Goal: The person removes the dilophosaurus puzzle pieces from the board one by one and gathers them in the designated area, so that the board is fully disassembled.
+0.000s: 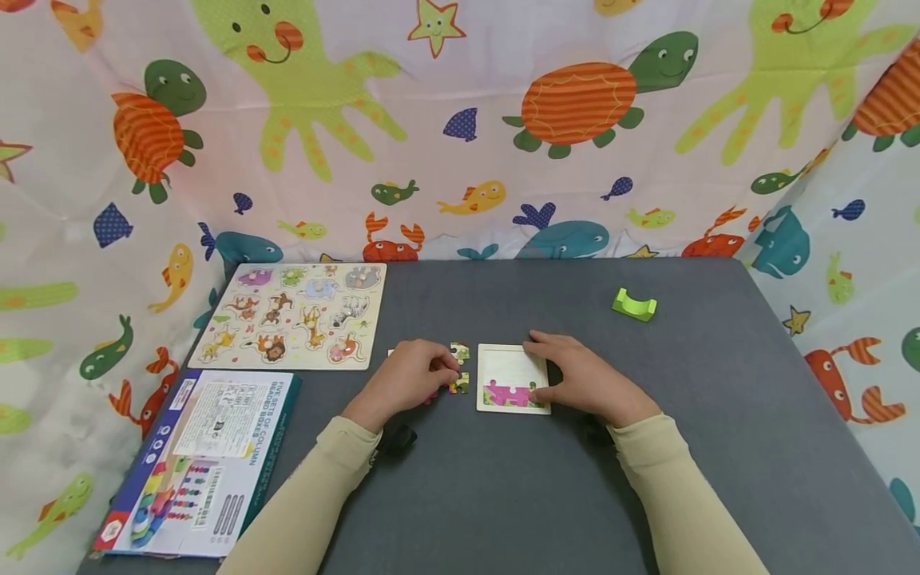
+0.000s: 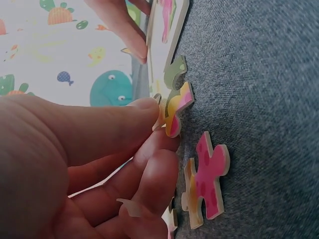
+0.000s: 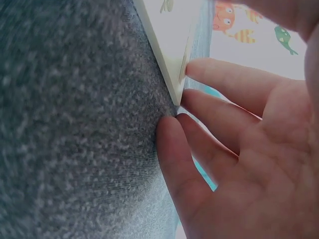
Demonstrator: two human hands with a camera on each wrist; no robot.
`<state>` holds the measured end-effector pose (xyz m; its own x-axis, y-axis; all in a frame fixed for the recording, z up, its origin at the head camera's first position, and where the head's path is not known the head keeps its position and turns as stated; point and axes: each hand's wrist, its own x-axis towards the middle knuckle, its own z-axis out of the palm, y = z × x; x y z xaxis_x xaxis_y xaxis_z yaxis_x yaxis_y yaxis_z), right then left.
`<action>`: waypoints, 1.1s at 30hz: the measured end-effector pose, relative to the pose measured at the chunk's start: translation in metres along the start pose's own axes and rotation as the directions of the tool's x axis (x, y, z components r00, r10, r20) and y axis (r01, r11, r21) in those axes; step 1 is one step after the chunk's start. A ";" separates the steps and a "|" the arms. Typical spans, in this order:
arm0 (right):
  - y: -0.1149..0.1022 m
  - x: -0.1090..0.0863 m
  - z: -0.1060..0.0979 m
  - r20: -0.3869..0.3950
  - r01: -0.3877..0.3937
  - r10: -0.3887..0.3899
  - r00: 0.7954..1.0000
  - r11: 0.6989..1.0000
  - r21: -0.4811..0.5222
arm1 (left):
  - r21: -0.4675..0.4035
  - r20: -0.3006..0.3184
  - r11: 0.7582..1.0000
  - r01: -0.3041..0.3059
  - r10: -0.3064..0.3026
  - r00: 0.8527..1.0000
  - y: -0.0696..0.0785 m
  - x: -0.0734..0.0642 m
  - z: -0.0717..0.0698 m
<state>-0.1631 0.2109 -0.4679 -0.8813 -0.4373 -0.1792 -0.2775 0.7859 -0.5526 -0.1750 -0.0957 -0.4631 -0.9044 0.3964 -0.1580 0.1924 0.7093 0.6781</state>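
My left hand point(image 1: 410, 377) pinches a small green, yellow and pink jigsaw piece point(image 2: 178, 110) between thumb and fingertips, close over the table. Another green jigsaw piece point(image 1: 460, 350) lies just beyond those fingertips. Below the hand in the left wrist view is a pink piece with a tan edge point(image 2: 209, 181). A square puzzle tray point(image 1: 512, 357) sits to the right, pink pieces point(image 1: 507, 394) filling its near part. My right hand point(image 1: 589, 379) rests along the tray's right side, thumb at the near corner and relaxed fingers touching the edge point(image 3: 174, 92).
An animal puzzle board point(image 1: 291, 315) lies at the back left, with a boxed set point(image 1: 204, 463) in front of it. A green curved block point(image 1: 635, 305) stands at the back right. A sea-animal cloth point(image 1: 460, 160) hangs behind the grey table point(image 1: 503, 511).
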 end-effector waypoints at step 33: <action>-0.012 0.006 0.010 -0.121 -0.061 0.062 0.991 0.998 0.012 | 0.143 0.160 0.978 -0.154 0.131 0.978 0.041 0.028 0.022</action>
<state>-0.1615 0.1943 -0.4703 -0.9365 -0.3318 -0.1137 -0.2185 0.8055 -0.5508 -0.1841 -0.0431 -0.4552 -0.7990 0.5736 -0.1806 0.3816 0.7156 0.5850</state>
